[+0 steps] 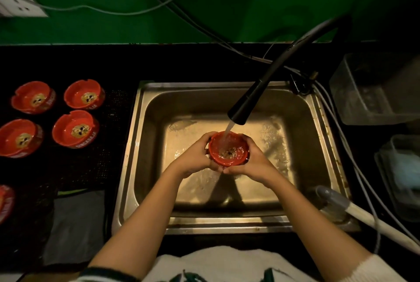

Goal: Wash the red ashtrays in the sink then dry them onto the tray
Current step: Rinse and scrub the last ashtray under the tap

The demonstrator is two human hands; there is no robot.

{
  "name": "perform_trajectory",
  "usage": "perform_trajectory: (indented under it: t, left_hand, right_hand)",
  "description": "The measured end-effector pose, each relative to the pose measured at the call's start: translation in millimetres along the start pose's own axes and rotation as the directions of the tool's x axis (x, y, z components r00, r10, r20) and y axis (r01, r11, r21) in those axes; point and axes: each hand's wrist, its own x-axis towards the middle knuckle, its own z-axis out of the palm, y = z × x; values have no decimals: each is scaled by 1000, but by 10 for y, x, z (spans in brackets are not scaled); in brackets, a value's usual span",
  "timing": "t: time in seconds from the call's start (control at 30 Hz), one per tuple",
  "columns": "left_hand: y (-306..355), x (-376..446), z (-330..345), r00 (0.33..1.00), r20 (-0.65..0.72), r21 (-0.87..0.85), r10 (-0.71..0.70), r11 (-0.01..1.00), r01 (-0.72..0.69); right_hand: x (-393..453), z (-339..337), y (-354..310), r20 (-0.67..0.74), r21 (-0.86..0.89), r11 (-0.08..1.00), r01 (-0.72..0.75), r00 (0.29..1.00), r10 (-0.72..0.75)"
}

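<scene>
Fingers of the left hand (196,156) and right hand (251,159) curl round the ashtray (228,148), cupping it over the sink (318,136) beneath the tap (247,99) stream. It looks rigid, light, and slippery when wet; grip is best at the outer wall. A counter ashtray (76,128) reads "SINGARAJA".

A: Was it dim?
B: Yes. Warm light fell only on the sink (156,136); its floor glared wet, and 2 forearm shadows crossed it.
A: Away from the sink?
B: Nearly black, soft, with wide-angle bending toward the frame edges.
</scene>
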Motion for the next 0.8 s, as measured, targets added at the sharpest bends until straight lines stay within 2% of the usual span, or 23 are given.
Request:
perform_trajectory:
  t: [0.2,0.37,0.63,0.8]
  left_hand:
    - [86,92,87,994,-58,-9,90,996,-91]
    - [129,38,-28,986,-85,40,140,990,-137]
    - [31,-132,-210,995,-75,61,66,996,-62]
    - [-49,-68,-69,997,-58,-21,44,999,-45]
  right_hand:
    - [23,-87,-89,-86,-2,997,78,993,-78]
    - [76,30,-106,-86,2,996,92,992,-91]
    - [83,243,-112,-26,-43,992,118,992,-120]
    - [49,64,-142,-2,-149,980,133,991,-134]
